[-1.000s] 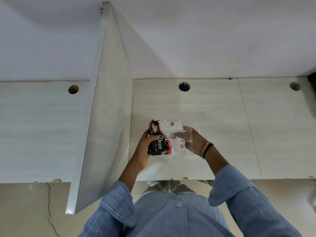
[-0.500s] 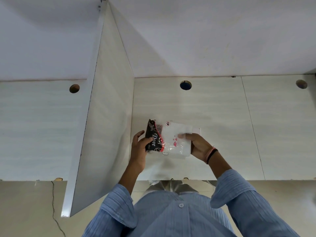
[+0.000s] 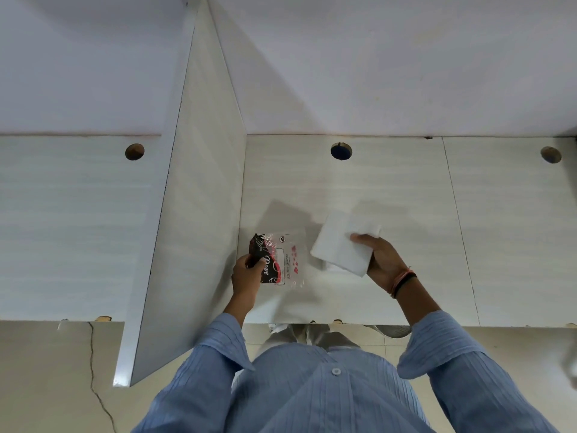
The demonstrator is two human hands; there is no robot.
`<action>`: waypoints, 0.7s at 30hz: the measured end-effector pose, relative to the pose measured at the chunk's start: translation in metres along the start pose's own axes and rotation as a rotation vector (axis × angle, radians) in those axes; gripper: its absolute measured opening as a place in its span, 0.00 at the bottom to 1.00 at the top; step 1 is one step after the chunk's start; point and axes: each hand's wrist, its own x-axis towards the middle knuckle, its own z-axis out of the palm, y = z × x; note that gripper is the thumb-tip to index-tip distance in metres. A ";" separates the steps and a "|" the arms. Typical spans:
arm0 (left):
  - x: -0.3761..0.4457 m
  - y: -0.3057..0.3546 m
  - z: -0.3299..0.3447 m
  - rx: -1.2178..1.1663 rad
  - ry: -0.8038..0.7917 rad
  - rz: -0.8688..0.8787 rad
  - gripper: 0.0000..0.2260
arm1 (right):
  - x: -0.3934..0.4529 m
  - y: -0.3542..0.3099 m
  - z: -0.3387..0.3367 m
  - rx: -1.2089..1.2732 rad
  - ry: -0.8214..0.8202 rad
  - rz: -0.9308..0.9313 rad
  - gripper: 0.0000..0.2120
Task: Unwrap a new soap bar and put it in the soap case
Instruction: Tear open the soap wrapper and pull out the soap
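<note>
My left hand pinches a clear plastic wrapper with a black and red printed end; it hangs flat and looks empty, just above the desk. My right hand holds a white rectangular block, apparently the soap in a white inner wrap, lifted to the right of the wrapper and apart from it. No soap case is in view.
The pale wood-grain desk has round cable holes along its back edge. A tall white divider panel stands close on the left of my left hand. A white wall rises behind. The desk's front edge runs just under my forearms.
The white block has come out of the clear wrapper. My right hand carried it up and to the right, while my left hand kept the wrapper and stayed near the divider.
</note>
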 end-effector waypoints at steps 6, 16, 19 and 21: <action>-0.029 0.029 0.003 0.091 0.158 0.322 0.18 | 0.005 0.010 0.025 -0.029 -0.054 0.024 0.20; -0.029 0.026 0.005 -0.461 -0.465 -0.100 0.17 | 0.006 0.023 0.070 -0.183 -0.180 0.101 0.21; -0.020 0.016 0.001 -0.510 -0.310 -0.094 0.11 | 0.005 0.025 0.075 -0.291 -0.149 0.150 0.17; -0.015 0.012 -0.002 -0.513 -0.222 -0.083 0.06 | 0.005 0.026 0.073 -0.370 -0.084 0.170 0.18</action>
